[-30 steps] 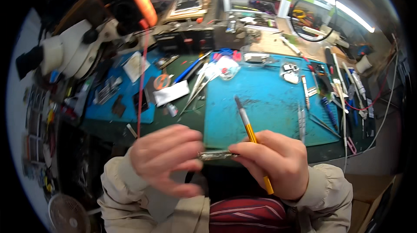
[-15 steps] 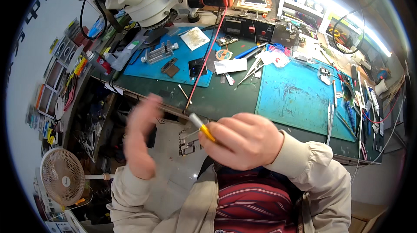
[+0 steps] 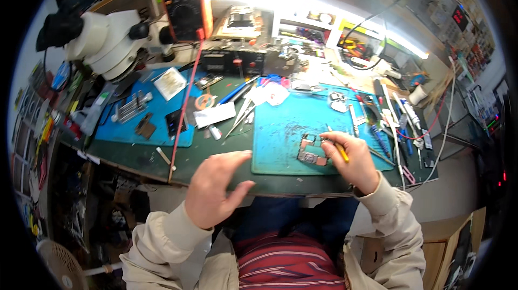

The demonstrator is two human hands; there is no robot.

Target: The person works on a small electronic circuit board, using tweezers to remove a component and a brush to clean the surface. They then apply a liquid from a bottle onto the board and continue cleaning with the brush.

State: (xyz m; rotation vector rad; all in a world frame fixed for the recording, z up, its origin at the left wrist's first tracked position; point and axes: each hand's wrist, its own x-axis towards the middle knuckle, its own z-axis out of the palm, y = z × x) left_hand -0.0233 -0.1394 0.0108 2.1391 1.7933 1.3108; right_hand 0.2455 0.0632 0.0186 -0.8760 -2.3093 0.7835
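Note:
My right hand (image 3: 350, 160) holds a slim yellow-handled tool (image 3: 341, 152) and grips the right edge of a U-shaped phone circuit board (image 3: 308, 156). The board is at the right blue mat (image 3: 275, 128); whether it rests on it or hangs just above cannot be told. My left hand (image 3: 216, 187) is at the desk's front edge, left of the mat, with fingers apart and nothing in it.
A microscope (image 3: 108, 36) stands back left, an orange multimeter (image 3: 183, 4) beside it with a red lead. Another blue mat (image 3: 113, 133) bears small parts. Tweezers, pens and tools (image 3: 410, 117) crowd the right, with loose cables. A fan (image 3: 62, 263) stands lower left.
My right hand has moved rightward and forward, carrying board and tool onto the right mat area. My left hand has shifted rightward. The view has swung between frames.

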